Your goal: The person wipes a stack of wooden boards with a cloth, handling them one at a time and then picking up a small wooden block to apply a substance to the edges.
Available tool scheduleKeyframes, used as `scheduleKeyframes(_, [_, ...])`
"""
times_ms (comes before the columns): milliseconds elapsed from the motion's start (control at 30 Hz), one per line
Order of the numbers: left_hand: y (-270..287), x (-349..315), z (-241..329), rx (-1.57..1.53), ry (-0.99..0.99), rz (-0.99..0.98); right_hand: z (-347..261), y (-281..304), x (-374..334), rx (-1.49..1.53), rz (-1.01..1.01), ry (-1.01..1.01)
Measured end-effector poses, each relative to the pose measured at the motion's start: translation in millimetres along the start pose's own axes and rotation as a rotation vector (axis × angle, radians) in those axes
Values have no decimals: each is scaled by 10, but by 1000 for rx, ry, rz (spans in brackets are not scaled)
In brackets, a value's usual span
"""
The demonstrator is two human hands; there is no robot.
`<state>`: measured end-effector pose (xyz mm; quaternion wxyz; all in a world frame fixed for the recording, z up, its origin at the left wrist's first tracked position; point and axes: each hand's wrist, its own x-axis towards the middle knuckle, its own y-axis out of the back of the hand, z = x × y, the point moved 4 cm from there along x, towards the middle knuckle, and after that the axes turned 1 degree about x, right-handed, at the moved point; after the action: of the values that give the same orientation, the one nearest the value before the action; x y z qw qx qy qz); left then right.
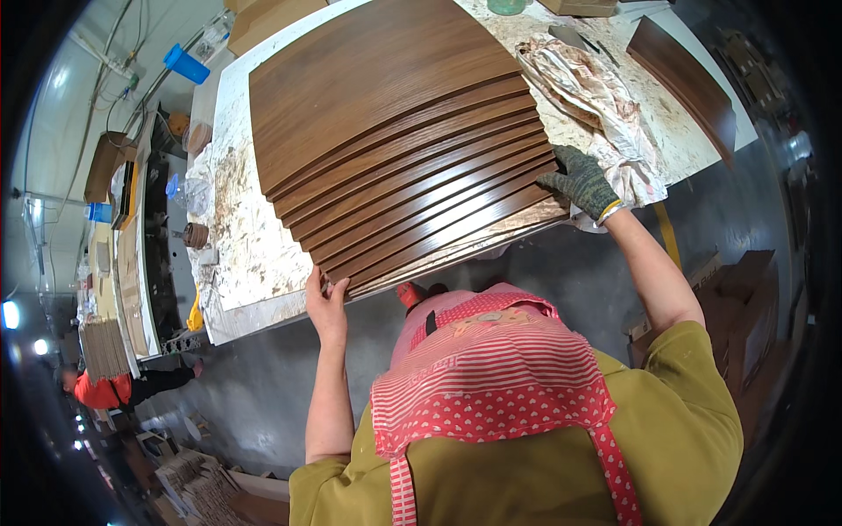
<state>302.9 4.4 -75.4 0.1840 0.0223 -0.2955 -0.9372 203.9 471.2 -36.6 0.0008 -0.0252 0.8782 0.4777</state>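
A fanned stack of several dark brown wood-grain boards (395, 131) lies on a stained white worktable (241, 237), each board stepped back from the one below. My bare left hand (326, 302) grips the near left corner of the lowest boards. My right hand (581, 182), in a grey knit glove, presses on the near right corner of the stack. Both forearms reach up from my striped red apron.
A crumpled stained cloth (596, 96) lies right of the stack, with another brown board (688, 83) at the table's far right edge. A blue container (186, 63) stands at the far left. Cardboard boxes (737, 298) sit on the floor right. A person in red (110, 388) works at left.
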Motion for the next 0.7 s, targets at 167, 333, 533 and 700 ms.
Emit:
scheduleKeyframes(167, [212,159,-140,-68,218,-228,140,-19,6,-17,79,77])
scheduleKeyframes(333, [614,940,349,-403,148,-168,298,172,487,289,222,26])
scheduleKeyframes(533, [177,2044,635,-100,-15,-90,-473,303,1104,227,405,240])
scheduleKeyframes(700, [104,2257,855,63,18,-129,-424,112,1128,190,487,202])
